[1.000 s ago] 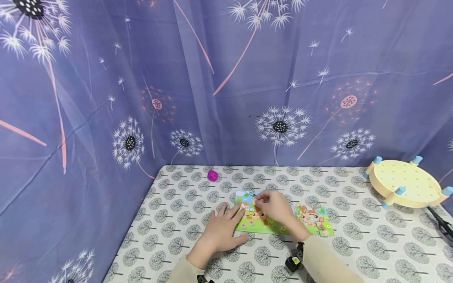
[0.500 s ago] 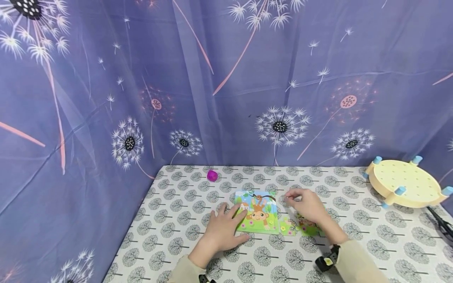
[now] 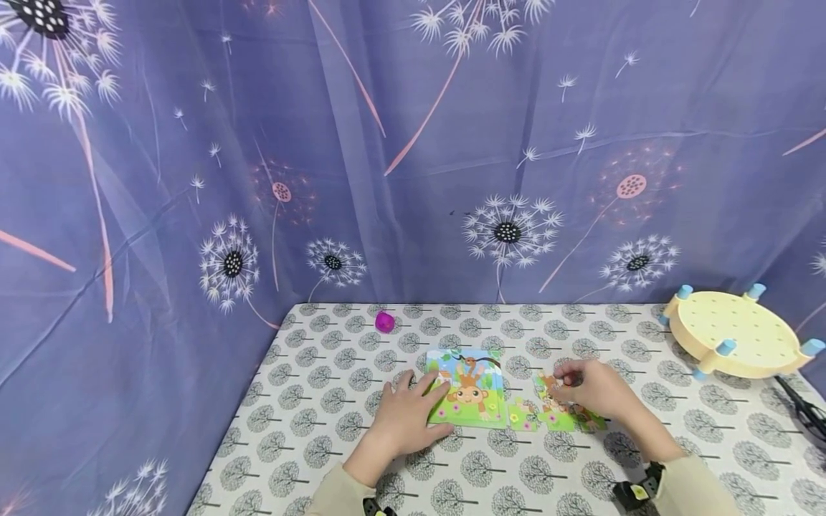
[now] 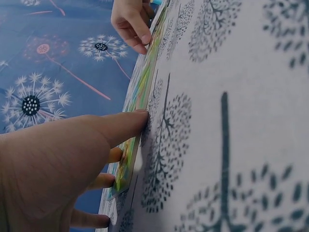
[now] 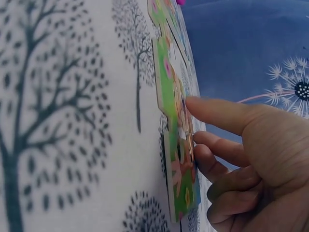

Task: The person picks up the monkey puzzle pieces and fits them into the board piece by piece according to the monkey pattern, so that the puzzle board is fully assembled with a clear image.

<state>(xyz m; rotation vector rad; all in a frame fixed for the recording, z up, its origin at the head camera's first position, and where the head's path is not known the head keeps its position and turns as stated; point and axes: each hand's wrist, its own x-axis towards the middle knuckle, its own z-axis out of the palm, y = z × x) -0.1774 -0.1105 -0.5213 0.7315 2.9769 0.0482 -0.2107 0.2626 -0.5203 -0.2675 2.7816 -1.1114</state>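
A square jigsaw puzzle (image 3: 480,413) showing a monkey hanging from a branch lies flat on the table. Along its left side rests my left hand (image 3: 403,416), fingers spread, with the fingertips on the puzzle; the left wrist view puts the thumb (image 4: 126,124) by its near edge. Just right of the puzzle lies one loose puzzle piece (image 3: 524,417). Farther right, several pieces (image 3: 558,421) sit close together, with my right hand (image 3: 596,390) over them. In the right wrist view, its thumb and fingertips meet the pieces (image 5: 181,159); whether they pinch one I cannot tell.
A small purple object (image 3: 384,322) lies at the back left of the table. On the right stands a round cream pegboard-like stand (image 3: 736,326) with blue-capped legs. A black object (image 3: 806,412) lies at the right edge. Behind the table hangs a dandelion-print curtain (image 3: 413,179).
My right hand has left the puzzle's upper part and moved right to the loose pieces. The puzzle's upper right, with the branch, is now uncovered. My left hand has stayed in place.
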